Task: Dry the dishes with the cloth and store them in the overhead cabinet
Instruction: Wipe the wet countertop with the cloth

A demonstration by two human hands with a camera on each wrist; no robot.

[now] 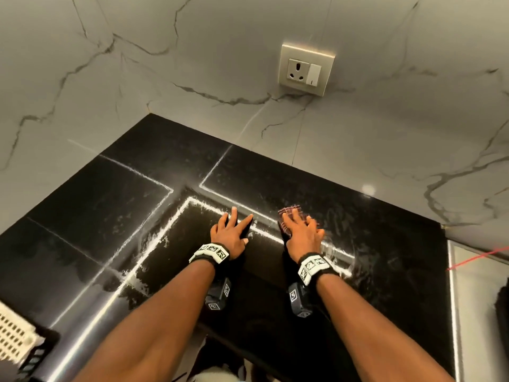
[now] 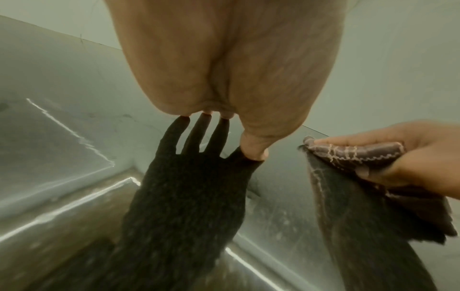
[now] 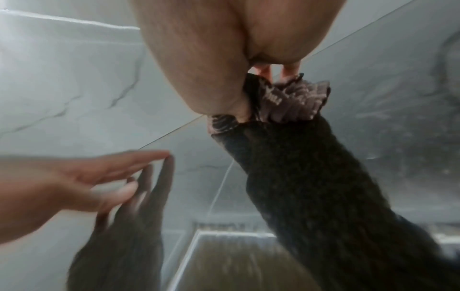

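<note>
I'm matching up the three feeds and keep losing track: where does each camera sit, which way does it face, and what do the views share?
Head: on the person's head, looking forward and down at the black countertop; both forearms, left hand and right hand show.
Left wrist: under the left wrist, looking along the palm to fingertips touching the counter.
Right wrist: under the right wrist, looking along the palm.
Shared: the cloth the right hand grips shows in all three.

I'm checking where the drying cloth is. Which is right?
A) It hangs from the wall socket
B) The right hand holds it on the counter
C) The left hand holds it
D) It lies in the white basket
B: the right hand grips the bunched cloth against the black counter, while the left hand rests flat with bare fingers.
</note>
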